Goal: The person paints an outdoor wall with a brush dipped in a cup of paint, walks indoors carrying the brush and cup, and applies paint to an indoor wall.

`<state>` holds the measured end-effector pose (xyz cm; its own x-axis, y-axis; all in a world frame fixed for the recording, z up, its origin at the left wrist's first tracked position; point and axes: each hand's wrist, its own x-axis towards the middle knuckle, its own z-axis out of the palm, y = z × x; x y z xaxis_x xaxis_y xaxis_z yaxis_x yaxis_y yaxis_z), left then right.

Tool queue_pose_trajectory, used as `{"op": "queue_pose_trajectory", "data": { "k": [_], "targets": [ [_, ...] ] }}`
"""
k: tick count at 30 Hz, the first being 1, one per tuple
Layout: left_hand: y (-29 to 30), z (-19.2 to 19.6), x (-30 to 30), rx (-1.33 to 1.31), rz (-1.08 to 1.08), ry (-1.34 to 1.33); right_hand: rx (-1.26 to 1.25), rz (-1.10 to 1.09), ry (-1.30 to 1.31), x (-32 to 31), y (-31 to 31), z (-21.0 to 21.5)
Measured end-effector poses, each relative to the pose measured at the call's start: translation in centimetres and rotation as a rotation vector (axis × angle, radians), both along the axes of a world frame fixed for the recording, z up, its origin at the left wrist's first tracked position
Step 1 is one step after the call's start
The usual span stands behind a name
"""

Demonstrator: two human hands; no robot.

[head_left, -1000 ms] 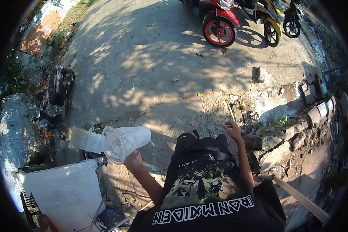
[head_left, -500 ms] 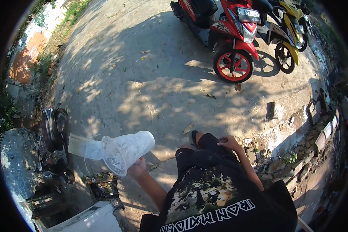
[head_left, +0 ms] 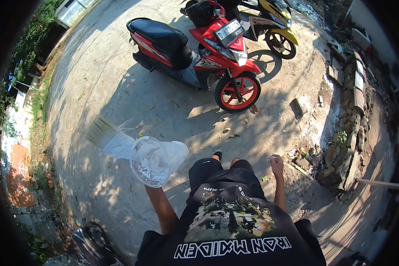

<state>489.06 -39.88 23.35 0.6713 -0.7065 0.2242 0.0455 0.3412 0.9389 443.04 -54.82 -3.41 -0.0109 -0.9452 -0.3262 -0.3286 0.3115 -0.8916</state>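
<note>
Out to the left, my left hand [head_left: 153,189] holds a translucent plastic cup [head_left: 150,160]. It may be a stack of cups, tilted so that its wide round rim faces me. The rim hides my left fingers. Beside the cup, a bundle of pale thin sticks [head_left: 101,131] pokes out of a clear plastic wrapper [head_left: 119,146], blurred by motion. The same hand appears to carry this bundle. Away from my body on the right, my right hand [head_left: 276,165] hangs open and empty, its fingers loosely bent and apart.
Ahead stands a red scooter [head_left: 199,60] with a yellow motorcycle [head_left: 275,33] beyond it. Broken stones and a low rubble wall [head_left: 352,133] line the right. A black motorcycle wheel [head_left: 95,237] shows at the lower left. Dry leaves lie on the concrete [head_left: 164,106].
The view has turned and moved forward, bringing the red scooter further into sight. My right hand has swung outward from my thigh. The cup and sticks stay held on the left.
</note>
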Motion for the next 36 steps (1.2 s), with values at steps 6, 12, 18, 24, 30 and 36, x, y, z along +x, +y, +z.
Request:
{"op": "queue_pose_trajectory", "data": {
  "k": [6,12,18,24,30,36],
  "targets": [
    [-15.7,3.1,-1.1,-0.021,-0.494,-0.284,0.360,-0.713,-0.219,-4.5,15.0,6.5],
    [-23.1,5.0,-19.0,-0.043,-0.983,-0.472,-0.083,-1.081,-0.066,-6.0,30.3,3.0],
    [-17.4,1.6,-43.2,0.098,-1.537,-0.099,-0.171,-1.392,-0.187,-9.2,35.6,12.9],
    [-5.5,2.8,-65.7,0.113,-1.981,-0.177,-0.400,-1.279,0.028,-21.9,36.7,26.9],
    [4.1,0.5,-84.7,0.244,-2.420,-0.037,-0.607,-1.245,0.115,-38.6,37.0,32.3],
    [11.6,-2.9,-109.1,-0.032,-2.638,-0.219,-0.398,-1.381,0.327,-59.8,43.4,28.9]
  ]
}}
